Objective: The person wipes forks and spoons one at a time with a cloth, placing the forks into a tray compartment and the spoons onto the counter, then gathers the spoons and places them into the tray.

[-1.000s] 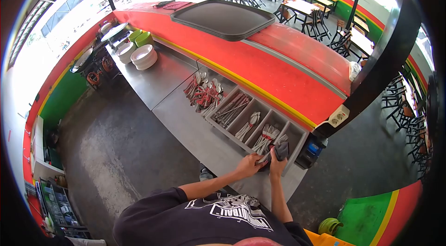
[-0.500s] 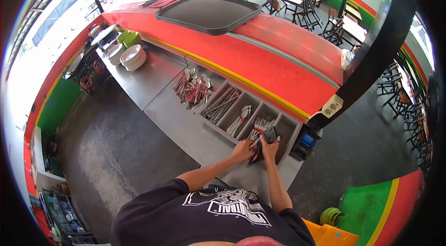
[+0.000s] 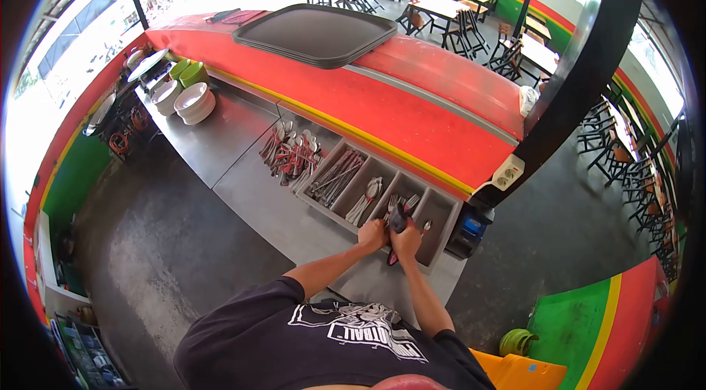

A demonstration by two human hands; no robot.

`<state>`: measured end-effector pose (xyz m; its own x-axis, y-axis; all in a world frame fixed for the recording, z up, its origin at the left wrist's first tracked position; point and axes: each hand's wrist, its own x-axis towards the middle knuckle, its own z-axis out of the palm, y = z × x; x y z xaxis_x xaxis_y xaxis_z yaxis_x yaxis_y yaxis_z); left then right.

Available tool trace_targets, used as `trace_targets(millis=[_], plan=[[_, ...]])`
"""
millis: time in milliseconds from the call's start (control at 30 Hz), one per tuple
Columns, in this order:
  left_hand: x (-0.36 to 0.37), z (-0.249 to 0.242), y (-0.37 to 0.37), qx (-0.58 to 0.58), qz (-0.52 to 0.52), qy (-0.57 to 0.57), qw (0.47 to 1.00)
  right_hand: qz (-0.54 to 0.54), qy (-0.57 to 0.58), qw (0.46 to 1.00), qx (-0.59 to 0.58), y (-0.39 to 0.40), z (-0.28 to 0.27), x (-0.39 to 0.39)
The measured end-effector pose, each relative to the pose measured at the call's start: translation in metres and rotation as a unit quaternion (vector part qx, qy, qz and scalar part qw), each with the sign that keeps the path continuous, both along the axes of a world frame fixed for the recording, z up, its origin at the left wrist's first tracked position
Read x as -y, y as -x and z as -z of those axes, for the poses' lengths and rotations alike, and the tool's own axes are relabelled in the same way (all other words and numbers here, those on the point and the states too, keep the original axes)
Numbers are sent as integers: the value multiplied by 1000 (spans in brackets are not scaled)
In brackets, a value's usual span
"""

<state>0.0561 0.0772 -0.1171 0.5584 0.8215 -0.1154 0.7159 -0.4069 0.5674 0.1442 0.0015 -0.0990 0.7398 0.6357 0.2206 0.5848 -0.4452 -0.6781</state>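
Note:
My left hand [image 3: 373, 235] is closed at the front edge of the grey cutlery tray [image 3: 329, 212], beside the fork compartment; what it grips is hidden. Close by on the right, my right hand [image 3: 406, 240] is wrapped round a dark cloth [image 3: 398, 219], whose reddish lower end hangs below the fingers. Forks [image 3: 411, 202] lie in the compartment behind my hands. One compartment to the left holds spoons [image 3: 365, 200], and the leftmost holds a heap of dark and reddish cutlery [image 3: 337, 176]. A small spoon [image 3: 426, 226] shows in the rightmost compartment.
A pile of spoons and red-wrapped cutlery [image 3: 290, 154] lies left of the tray on the steel counter [image 3: 250, 184]. Farther left are stacked white bowls [image 3: 195, 103] and green containers [image 3: 193, 73]. Dark trays [image 3: 316, 33] rest on the red ledge. A blue-black device [image 3: 468, 232] stands right.
The view has shifted slightly. My right hand and the dark cloth have moved left, closer to my left hand, uncovering more of the rightmost compartment and the small spoon.

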Motion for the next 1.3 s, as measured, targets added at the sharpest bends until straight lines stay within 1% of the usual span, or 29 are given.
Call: trace_targets(millis=[33, 100, 133, 233, 300, 333, 367, 400, 433, 467, 500, 533, 567, 600, 633, 667, 733, 833, 867, 933, 967, 1067, 1100, 1200, 1267, 1300], plan=[[-1, 7, -1, -10, 12, -22, 1000, -20, 4, 999, 29, 1, 8, -2], [-2, 13, 0, -34, 36, -64, 997, -32, -43, 998, 37, 1, 12, -1], [-2, 13, 1, 8, 38, -64, 997, -37, -67, 996, 40, 2, 10, 0], [8, 9, 14, 121, 45, -70, 989, -49, -98, 994, -23, 0, 9, 5], [10, 2, 22, 190, 46, -86, 977, -66, -175, 982, -32, -6, 23, 4], [5, -3, 26, 237, 50, 3, 970, -75, -212, 974, -37, -6, 21, 4], [1, -4, 40, 281, 44, 97, 954, -80, -255, 959, -99, -2, 21, 8], [-5, -3, 46, 326, 44, 182, 927, -76, -268, 955, -105, 1, 19, 8], [-9, -1, 54, 344, 41, 163, 924, -73, -280, 951, -110, 4, 18, 6], [-11, 2, 64, 351, 10, 161, 922, -70, -289, 948, -114, 8, 19, 8], [-13, -6, 74, 359, -20, 161, 919, -84, -280, 945, -145, 12, 22, 9], [-18, -9, 82, 366, -50, 160, 916, -87, -266, 947, -155, 20, 13, 6], [-22, 3, 89, 412, -79, 185, 889, -86, -249, 951, -164, 30, 7, 4], [-25, 10, 96, 421, -93, 181, 884, -85, -231, 954, -171, 39, 1, 0], [-29, 16, 104, 430, -106, 176, 879, -97, -247, 941, -212, 47, 4, -8], [-30, 23, 112, 440, -123, 173, 872, -121, -236, 939, -217, 57, -5, -13], [-26, 21, 129, 447, -172, 198, 855, -120, -233, 937, -231, 78, -4, -28], [-28, 17, 155, 451, -231, 219, 834, -159, -186, 930, -275, 103, 1, -51], [-33, 16, 165, 450, -244, 224, 829, -162, -197, 924, -284, 113, 1, -61], [-48, 15, 183, 431, -258, 222, 836, -164, -217, 913, -305, 134, -4, -80], [-54, 15, 192, 419, -265, 224, 839, -175, -221, 904, -322, 141, 5, -90], [-80, 18, 217, 421, -277, 197, 841, -182, -185, 913, -316, 167, -8, -117], [-90, 17, 223, 426, -285, 199, 836, -178, -184, 908, -332, 174, -4, -128], [-124, 16, 239, 369, -284, 199, 862, -157, -203, 899, -355, 194, 2, -159], [-151, 31, 241, 352, -293, 173, 872, -135, -205, 902, -354, 207, 0, -178], [-163, 29, 243, 347, -288, 165, 877, -124, -203, 903, -358, 211, 4, -186]])
